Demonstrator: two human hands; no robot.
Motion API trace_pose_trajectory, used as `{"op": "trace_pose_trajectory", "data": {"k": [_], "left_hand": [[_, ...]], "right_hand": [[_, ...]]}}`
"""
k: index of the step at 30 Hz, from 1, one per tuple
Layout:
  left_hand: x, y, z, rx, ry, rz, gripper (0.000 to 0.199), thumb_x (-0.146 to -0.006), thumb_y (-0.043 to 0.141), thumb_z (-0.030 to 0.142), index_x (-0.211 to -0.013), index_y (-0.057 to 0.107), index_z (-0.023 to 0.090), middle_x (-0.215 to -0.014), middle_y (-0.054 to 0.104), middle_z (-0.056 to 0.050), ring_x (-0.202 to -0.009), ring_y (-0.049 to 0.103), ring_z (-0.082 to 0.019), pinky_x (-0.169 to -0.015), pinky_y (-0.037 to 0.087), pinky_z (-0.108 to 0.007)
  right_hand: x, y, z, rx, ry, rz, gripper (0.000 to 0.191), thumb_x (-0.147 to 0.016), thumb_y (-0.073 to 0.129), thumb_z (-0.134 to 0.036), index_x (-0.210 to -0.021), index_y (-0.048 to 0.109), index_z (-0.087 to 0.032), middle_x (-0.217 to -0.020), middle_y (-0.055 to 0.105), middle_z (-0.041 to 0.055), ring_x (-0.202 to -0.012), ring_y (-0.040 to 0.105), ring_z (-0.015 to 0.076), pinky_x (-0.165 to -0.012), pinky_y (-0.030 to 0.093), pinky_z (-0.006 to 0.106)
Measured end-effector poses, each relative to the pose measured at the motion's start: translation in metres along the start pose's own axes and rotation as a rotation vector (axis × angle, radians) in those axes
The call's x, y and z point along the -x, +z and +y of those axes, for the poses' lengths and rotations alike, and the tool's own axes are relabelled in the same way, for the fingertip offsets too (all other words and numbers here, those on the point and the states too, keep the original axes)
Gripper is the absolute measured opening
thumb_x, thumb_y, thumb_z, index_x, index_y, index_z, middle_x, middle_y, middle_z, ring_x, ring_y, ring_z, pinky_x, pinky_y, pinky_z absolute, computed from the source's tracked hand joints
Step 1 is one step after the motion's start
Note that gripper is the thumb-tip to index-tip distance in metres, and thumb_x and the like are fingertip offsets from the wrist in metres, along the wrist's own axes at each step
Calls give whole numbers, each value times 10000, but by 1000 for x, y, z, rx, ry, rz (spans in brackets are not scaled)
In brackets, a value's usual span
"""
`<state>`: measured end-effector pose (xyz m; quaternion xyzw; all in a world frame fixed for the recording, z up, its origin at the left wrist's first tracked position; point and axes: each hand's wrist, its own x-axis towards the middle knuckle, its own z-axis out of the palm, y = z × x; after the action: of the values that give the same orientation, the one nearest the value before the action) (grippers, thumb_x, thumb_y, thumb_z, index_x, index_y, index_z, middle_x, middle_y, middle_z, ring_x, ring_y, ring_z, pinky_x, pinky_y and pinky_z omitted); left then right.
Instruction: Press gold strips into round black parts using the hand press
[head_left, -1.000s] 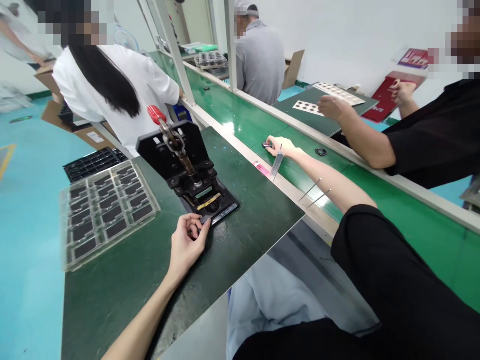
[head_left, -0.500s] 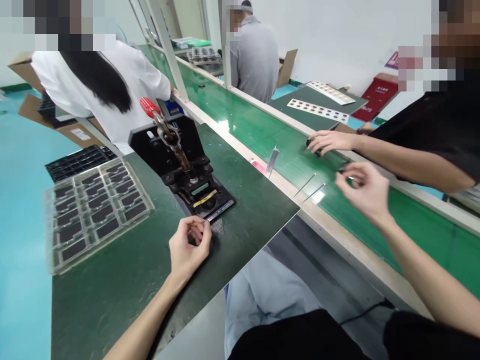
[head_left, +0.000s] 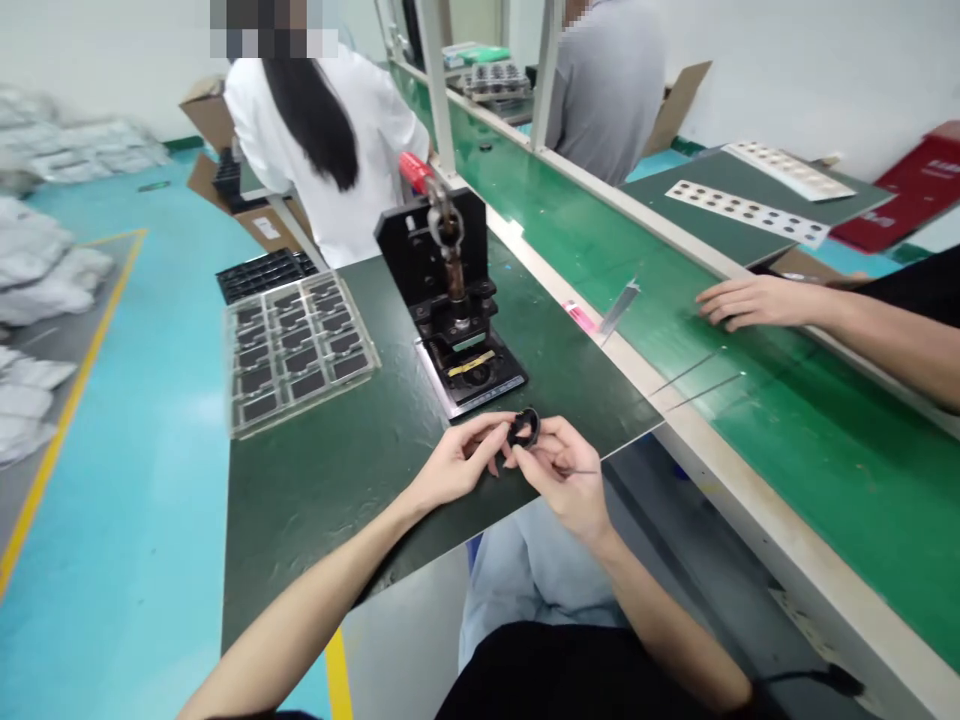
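My left hand (head_left: pixel 455 462) and right hand (head_left: pixel 564 465) were closed narrowly together, pinching a black ring (head_left: pixel 523 429) over the dark bench mat (head_left: pixel 315 520); the right also appeared to hold a thin metal pin (head_left: pixel 583 471), though the view was poor; the ring was off the toggle press (head_left: pixel 409 240); the clear blister tray (head_left: pixel 289 291) held full rows of black pads (head_left: pixel 304 360).

A black ring (head_left: pixel 523 428), red press handle (head_left: pixel 414 172), and glossy green conveyor belt (head_left: pixel 825 440).
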<state>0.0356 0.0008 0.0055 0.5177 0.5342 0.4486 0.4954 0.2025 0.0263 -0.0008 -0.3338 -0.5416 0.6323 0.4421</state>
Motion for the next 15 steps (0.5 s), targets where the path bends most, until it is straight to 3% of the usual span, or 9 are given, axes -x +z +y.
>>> {"op": "trace_pose_trajectory", "data": {"k": [3, 6, 12, 15], "left_hand": [[-5, -2, -5, 24, -56, 160, 615, -845, 659, 750, -1058, 740, 179, -786, 730, -51, -579, 624, -147, -526, 532, -275], [-8, -3, -11, 32, -58, 255, 586, -804, 704, 736, -985, 720, 179, -809, 744, -67, -597, 626, -151, -533, 532, -275], [-6, 2, -17, -188, 41, 238, 356, -908, 674, 539, -956, 697, 186, -763, 711, -29, -576, 599, -117, -555, 510, -242], [-4, 4, -22, -345, 116, 224, 203, -963, 611, 383, -1016, 664, 194, -738, 691, 4, -541, 586, -100, -562, 506, -229]], "right_hand": [[-14, 5, 5, -3, 76, -120, 368, -805, 844, -520, -983, 652, -261, -754, 755, 7, -676, 748, 202, -641, 618, 314], [-20, -9, 4, 125, 77, -148, 353, -820, 833, -503, -1045, 715, -257, -737, 741, 6, -641, 712, 191, -583, 590, 302], [-37, -46, -10, 288, -93, 33, 280, -987, 645, -499, -1042, 772, -255, -785, 677, 26, -618, 591, 145, -549, 516, 279], [-51, -50, -16, 317, -190, 68, 301, -1043, 562, -473, -1082, 785, -275, -910, 705, 46, -713, 604, 158, -656, 551, 308]]}}
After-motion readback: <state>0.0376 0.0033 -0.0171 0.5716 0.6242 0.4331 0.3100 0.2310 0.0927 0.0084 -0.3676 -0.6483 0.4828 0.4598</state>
